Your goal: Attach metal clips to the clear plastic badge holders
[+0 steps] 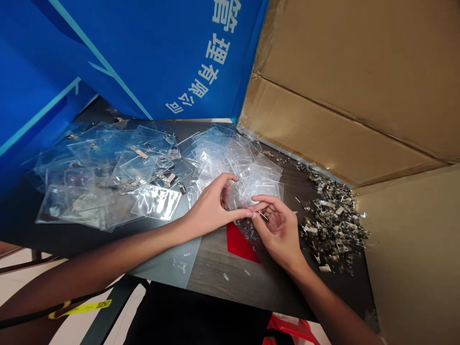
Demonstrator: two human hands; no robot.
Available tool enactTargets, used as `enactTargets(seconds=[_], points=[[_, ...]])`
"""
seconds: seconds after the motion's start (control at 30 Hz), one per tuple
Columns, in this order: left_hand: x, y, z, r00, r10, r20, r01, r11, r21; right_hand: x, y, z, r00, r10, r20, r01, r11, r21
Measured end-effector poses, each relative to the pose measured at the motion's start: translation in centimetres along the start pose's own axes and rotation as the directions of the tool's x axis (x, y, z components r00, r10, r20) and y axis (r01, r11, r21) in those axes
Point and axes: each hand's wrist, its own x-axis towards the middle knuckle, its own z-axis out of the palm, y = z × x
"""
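My left hand [215, 203] is curled around the edge of a clear plastic badge holder [235, 195], its thumb stretched to the right. That thumb meets the fingertips of my right hand [278, 230], which are pinched together. A small metal badge clip [264, 216] shows in my right hand, partly hidden by the fingers. Just behind both hands lies a heap of clear badge holders [223, 153] without visible clips. Beneath them are a red patch [242, 247] and several tiny clear plastic strips [253, 232].
On the left spreads a pile of badge holders with clips [104, 167]. A mound of metal clips [332, 220] lies at the right against a cardboard wall [341, 96]. A blue printed panel [143, 57] stands behind. Loose clear strips [225, 276] dot the table's front [212, 258].
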Motion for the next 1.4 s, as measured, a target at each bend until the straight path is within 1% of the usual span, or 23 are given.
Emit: enactTargets(seconds=[0.1, 0.2, 0.3, 0.43, 0.47, 0.53, 0.57, 0.6, 0.63, 0.7, 0.73, 0.77, 0.8, 0.83, 0.9, 1.0, 1.07, 1.1, 1.17, 1.23, 1.27, 1.33, 1.4], points=[[-0.1, 0.1, 0.0, 1.000, 0.012, 0.019, -0.012, 1.000, -0.016, 0.0, -0.1, -0.1, 1.000, 0.005, 0.008, -0.005, 1.000, 0.007], [-0.2, -0.3, 0.1, 1.000, 0.029, -0.006, -0.029, 0.998, -0.052, 0.0, 0.1, 0.0, 1.000, -0.011, -0.006, 0.011, 1.000, 0.006], [-0.2, -0.9, 0.4, 0.999, 0.047, -0.021, -0.049, 0.993, -0.106, -0.1, 0.4, 0.4, 0.998, -0.057, -0.002, 0.057, 0.998, -0.006], [-0.2, -1.0, 0.4, 0.990, 0.133, 0.040, -0.130, 0.989, -0.068, -0.2, 0.1, 0.6, 0.991, -0.089, 0.096, 0.092, 0.996, -0.021], [-0.1, -0.9, 0.1, 0.987, 0.149, 0.052, -0.147, 0.988, -0.041, 0.0, 0.0, 0.4, 0.987, -0.098, 0.126, 0.106, 0.992, -0.063], [0.5, -0.4, -1.1, 0.987, 0.155, 0.031, -0.156, 0.987, 0.041, 0.9, -0.3, -0.7, 0.976, -0.150, 0.155, 0.184, 0.954, -0.235], [0.9, -0.1, -2.0, 0.988, 0.152, -0.005, -0.150, 0.983, 0.103, 1.6, -0.4, -1.6, 0.971, -0.194, 0.143, 0.234, 0.901, -0.365], [1.4, 0.3, -3.2, 0.987, 0.149, -0.053, -0.137, 0.974, 0.182, 2.4, -0.3, -2.7, 0.964, -0.242, 0.108, 0.263, 0.825, -0.501], [1.9, 0.7, -4.5, 0.982, 0.163, -0.097, -0.130, 0.950, 0.283, 3.1, -0.3, -3.9, 0.963, -0.261, 0.061, 0.241, 0.740, -0.628], [2.7, 1.6, -7.4, 0.968, 0.168, -0.186, -0.061, 0.877, 0.477, 4.5, -0.2, -6.6, 0.978, -0.207, -0.033, 0.094, 0.573, -0.814], [3.0, 2.0, -8.9, 0.966, 0.138, -0.217, 0.010, 0.823, 0.568, 5.0, -0.2, -7.9, 0.984, -0.173, -0.050, 0.054, 0.550, -0.833], [3.1, 2.5, -10.3, 0.960, 0.091, -0.265, 0.108, 0.753, 0.649, 5.2, -0.3, -9.0, 0.989, -0.140, -0.045, 0.038, 0.540, -0.841], [3.2, 2.8, -11.6, 0.948, 0.039, -0.316, 0.205, 0.685, 0.699, 5.3, -0.5, -10.0, 0.995, -0.097, -0.021, 0.034, 0.532, -0.846], [3.2, 3.1, -12.8, 0.938, -0.013, -0.346, 0.275, 0.633, 0.724, 5.3, -0.9, -10.6, 0.999, -0.052, 0.015, 0.041, 0.532, -0.845], [3.1, 3.3, -14.7, 0.921, -0.085, -0.380, 0.360, 0.558, 0.748, 4.9, -1.7, -11.3, 0.995, 0.044, 0.085, 0.050, 0.521, -0.852], [3.2, 2.6, -16.5, 0.894, -0.179, -0.411, 0.443, 0.497, 0.746, 4.4, -2.6, -11.3, 0.979, 0.165, 0.116, 0.035, 0.425, -0.905], [3.4, 1.8, -17.1, 0.882, -0.251, -0.399, 0.471, 0.480, 0.740, 4.3, -2.8, -11.0, 0.970, 0.218, 0.110, 0.022, 0.371, -0.928], [3.4, 1.5, -17.3, 0.877, -0.275, -0.393, 0.479, 0.477, 0.737, 4.3, -2.8, -11.0, 0.964, 0.240, 0.111, 0.017, 0.364, -0.931], [3.5, 1.1, -17.4, 0.877, -0.297, -0.378, 0.479, 0.475, 0.739, 4.4, -2.6, -11.0, 0.952, 0.281, 0.121, 0.005, 0.381, -0.925], [3.3, 1.2, -17.1, 0.893, -0.282, -0.350, 0.447, 0.478, 0.756, 4.5, -2.3, -11.1, 0.941, 0.312, 0.130, -0.010, 0.413, -0.911], [3.2, 1.5, -16.8, 0.906, -0.255, -0.337, 0.422, 0.482, 0.768, 4.5, -2.1, -11.2, 0.936, 0.324, 0.138, -0.014, 0.426, -0.905], [2.9, 2.0, -16.0, 0.939, -0.155, -0.308, 0.343, 0.497, 0.797, 4.4, -1.9, -11.2, 0.929, 0.336, 0.155, -0.006, 0.434, -0.901], [2.6, 2.5, -14.8, 0.972, -0.011, -0.236, 0.206, 0.524, 0.826, 4.2, -1.7, -11.1, 0.931, 0.321, 0.174, 0.027, 0.417, -0.909]])
